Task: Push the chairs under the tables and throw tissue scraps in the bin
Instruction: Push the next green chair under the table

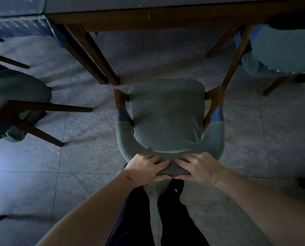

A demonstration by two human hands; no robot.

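Note:
A wooden chair with a grey-green knitted cover (pixel 166 118) stands right in front of me, its seat facing a wooden table (pixel 148 18). The seat's front edge lies just short of the table edge, between the table legs. My left hand (pixel 144 168) and my right hand (pixel 199 167) both grip the top of the chair's backrest, side by side, fingers curled over the cover. No tissue scraps or bin are in view.
A second covered chair (pixel 18 93) stands at the left, turned sideways. A third chair (pixel 279 50) sits at the right, partly under the table. A blue-covered table (pixel 15 18) is at the far left. My legs in dark trousers (pixel 166 210) stand behind the chair on a tiled floor.

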